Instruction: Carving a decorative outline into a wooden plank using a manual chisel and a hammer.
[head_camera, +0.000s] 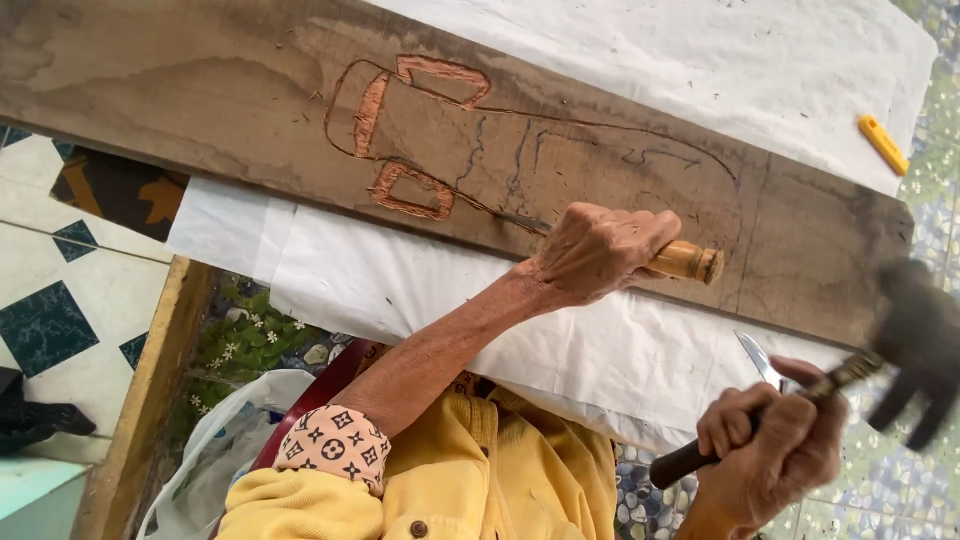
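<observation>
Chisel (640, 252), wooden-handled, lies slanted on the long brown plank (230, 110) across the far side, left hand (595, 250) clenched tight around it; right hand (775, 440), near right, grips a blurred dark hammer (915, 340); rough reddish carved outlines (410, 130) mark the plank; crumpled white sheet (420, 290) beneath.

One package showing: a crumpled whitish plastic bag (225, 440) is lying bottom left, beside the yellow sleeve.

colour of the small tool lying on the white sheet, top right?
Yellow. The small tool lies on the white sheet, seen in the head view.
</observation>
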